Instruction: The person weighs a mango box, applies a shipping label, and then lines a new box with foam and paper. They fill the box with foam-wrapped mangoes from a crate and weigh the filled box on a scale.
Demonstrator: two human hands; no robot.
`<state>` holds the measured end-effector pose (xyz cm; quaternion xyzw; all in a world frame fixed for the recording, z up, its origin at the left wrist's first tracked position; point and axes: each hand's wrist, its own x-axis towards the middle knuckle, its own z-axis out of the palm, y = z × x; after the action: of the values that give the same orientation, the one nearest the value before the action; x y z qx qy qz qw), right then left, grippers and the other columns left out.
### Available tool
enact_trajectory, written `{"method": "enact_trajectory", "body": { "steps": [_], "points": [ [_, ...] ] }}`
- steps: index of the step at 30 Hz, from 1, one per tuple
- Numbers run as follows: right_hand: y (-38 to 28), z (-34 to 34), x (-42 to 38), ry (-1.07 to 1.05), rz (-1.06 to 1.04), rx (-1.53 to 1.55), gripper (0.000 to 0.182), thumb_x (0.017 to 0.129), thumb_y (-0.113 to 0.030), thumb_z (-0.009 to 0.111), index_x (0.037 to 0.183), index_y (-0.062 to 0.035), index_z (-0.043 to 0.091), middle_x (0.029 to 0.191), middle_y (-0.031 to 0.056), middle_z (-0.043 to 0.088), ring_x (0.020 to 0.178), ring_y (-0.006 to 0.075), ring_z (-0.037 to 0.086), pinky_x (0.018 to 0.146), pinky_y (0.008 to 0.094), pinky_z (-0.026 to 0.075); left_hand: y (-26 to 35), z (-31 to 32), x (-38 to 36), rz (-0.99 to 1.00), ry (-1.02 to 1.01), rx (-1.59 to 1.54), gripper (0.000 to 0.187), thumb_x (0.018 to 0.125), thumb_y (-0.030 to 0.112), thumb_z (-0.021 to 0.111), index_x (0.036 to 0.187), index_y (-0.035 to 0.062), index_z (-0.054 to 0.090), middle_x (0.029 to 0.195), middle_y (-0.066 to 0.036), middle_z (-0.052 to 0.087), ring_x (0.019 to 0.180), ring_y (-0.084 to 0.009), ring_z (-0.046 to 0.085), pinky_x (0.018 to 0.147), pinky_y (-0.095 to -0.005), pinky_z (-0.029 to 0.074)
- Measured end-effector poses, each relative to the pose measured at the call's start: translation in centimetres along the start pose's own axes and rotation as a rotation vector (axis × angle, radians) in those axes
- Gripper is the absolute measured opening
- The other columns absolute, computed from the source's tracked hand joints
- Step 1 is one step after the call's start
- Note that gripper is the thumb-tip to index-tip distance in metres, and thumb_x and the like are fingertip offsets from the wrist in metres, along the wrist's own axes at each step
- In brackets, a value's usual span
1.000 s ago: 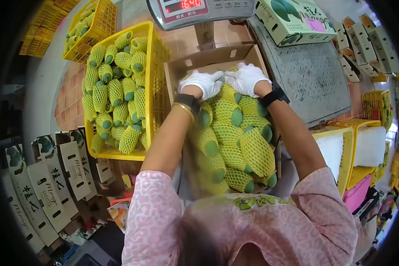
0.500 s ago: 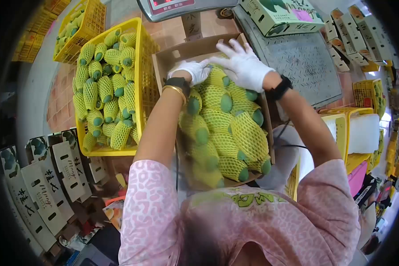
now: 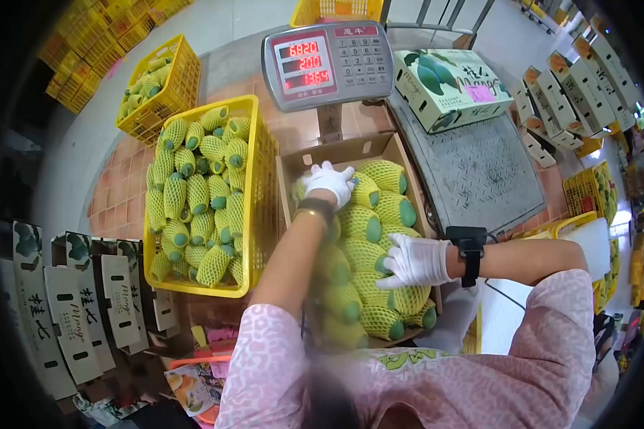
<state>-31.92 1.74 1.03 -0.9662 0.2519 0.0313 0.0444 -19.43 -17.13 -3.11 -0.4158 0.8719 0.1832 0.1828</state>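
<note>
An open cardboard box [image 3: 300, 161] holds several green mangoes [image 3: 365, 256] in yellow foam nets, lying in rows. My left hand [image 3: 329, 183], in a white glove, rests on fruit at the upper left of the box with its fingers spread. Lower down on the right side, my gloved right hand [image 3: 413, 262] lies over the netted mangoes, fingers apart and pointing left. Behind the box stands a scale display [image 3: 328, 64] with lit red digits. A yellow crate [image 3: 250, 193] full of netted mangoes is left of the box.
A printed mango carton [image 3: 447, 86] sits on a metal platform [image 3: 472, 171] at the right. Farther left is a second yellow crate [image 3: 180, 86] with fruit. Upright cartons [image 3: 71, 322] line the lower left, and more stand at the upper right.
The view has tilted up, showing the whole scale display. My right hand has moved from the top of the box down to its right side. My left hand stays near the upper left.
</note>
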Motion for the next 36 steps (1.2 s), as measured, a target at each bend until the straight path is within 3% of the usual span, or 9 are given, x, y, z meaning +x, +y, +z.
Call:
{"method": "enact_trajectory", "body": {
  "steps": [3,5,9,11,15,19,23,27,36],
  "points": [
    [0.3,-0.6,-0.1,-0.032,-0.010,0.100,0.023,0.066,-0.016,0.058,0.089,-0.0134,0.057,0.073,0.0042,0.053,0.071,0.0213,0.054,0.071,0.0380,0.043,-0.3,0.4,-0.8,0.039,-0.012,-0.100,0.052,0.085,0.049,0.043,0.132,0.0280,0.037,0.129,-0.025,0.034,0.120,-0.0464,0.031,0.096,-0.0564,0.030],
    [0.7,-1.9,-0.6,0.011,-0.026,0.206,0.031,0.063,-0.013,0.063,0.093,-0.0098,0.058,0.078,0.0088,0.055,0.073,0.0253,0.056,0.072,0.0384,0.043,-0.4,1.3,-2.1,0.043,0.052,-0.106,0.069,0.077,0.057,0.053,0.135,0.0259,0.034,0.141,-0.023,0.021,0.131,-0.0422,0.015,0.102,-0.0584,0.019],
    [1.6,-4.3,-2.4,-0.168,0.607,0.744,0.063,0.053,-0.020,0.076,0.109,-0.0058,0.051,0.098,0.0135,0.056,0.092,0.0301,0.056,0.080,0.0384,0.047,0.0,0.8,-3.2,-0.047,-0.067,-0.086,0.081,0.072,0.061,0.058,0.139,0.0293,0.025,0.146,-0.019,0.010,0.134,-0.0406,0.008,0.099,-0.0648,0.017],
    [3.6,-3.7,-2.1,0.339,0.569,0.680,0.067,0.058,-0.018,0.073,0.118,-0.0059,0.046,0.105,0.0165,0.054,0.095,0.0318,0.055,0.084,0.0369,0.046,0.1,1.3,-3.2,-0.016,-0.066,-0.085,0.084,0.071,0.061,0.059,0.139,0.0296,0.022,0.146,-0.018,0.010,0.134,-0.0409,0.007,0.099,-0.0639,0.017],
    [10.2,-1.7,2.5,0.534,0.826,0.541,0.074,0.055,-0.018,0.076,0.122,-0.0104,0.045,0.105,0.0146,0.051,0.099,0.0299,0.053,0.084,0.0359,0.045,0.2,1.0,-2.4,-0.040,-0.185,-0.012,0.091,0.067,0.062,0.063,0.140,0.0289,0.021,0.146,-0.018,0.007,0.133,-0.0429,0.004,0.099,-0.0656,0.017],
    [14.8,-0.8,7.3,0.193,0.818,0.251,0.071,0.059,-0.022,0.073,0.125,-0.0183,0.046,0.104,0.0200,0.050,0.098,0.0384,0.049,0.086,0.0406,0.043,0.2,1.0,-2.7,-0.002,-0.132,-0.056,0.093,0.065,0.061,0.062,0.141,0.0249,0.020,0.143,-0.026,0.008,0.130,-0.0501,0.003,0.099,-0.0621,0.020],
    [15.9,0.8,7.0,0.215,0.862,0.634,0.062,0.066,-0.035,0.069,0.122,-0.0169,0.051,0.110,0.0235,0.053,0.106,0.0362,0.048,0.093,0.0388,0.039,-0.1,1.1,-2.8,0.023,-0.138,-0.079,0.093,0.066,0.059,0.061,0.141,0.0228,0.019,0.143,-0.027,0.009,0.131,-0.0492,0.004,0.100,-0.0617,0.018],
    [15.8,2.3,7.2,0.344,0.810,0.592,0.049,0.070,-0.029,0.066,0.115,-0.0158,0.053,0.105,0.0223,0.054,0.101,0.0364,0.052,0.091,0.0404,0.041,-0.1,1.4,-2.9,0.025,-0.090,-0.102,0.092,0.066,0.057,0.063,0.140,0.0226,0.022,0.143,-0.027,0.009,0.131,-0.0488,0.005,0.100,-0.0615,0.019],
    [15.7,3.5,10.4,0.113,1.042,0.344,0.047,0.071,-0.020,0.064,0.116,-0.0184,0.053,0.109,0.0205,0.055,0.098,0.0359,0.056,0.082,0.0418,0.046,-0.3,1.0,-2.2,0.032,-0.085,-0.117,0.085,0.066,0.056,0.064,0.137,0.0220,0.031,0.142,-0.027,0.014,0.130,-0.0484,0.011,0.101,-0.0588,0.022]
  ]
}}
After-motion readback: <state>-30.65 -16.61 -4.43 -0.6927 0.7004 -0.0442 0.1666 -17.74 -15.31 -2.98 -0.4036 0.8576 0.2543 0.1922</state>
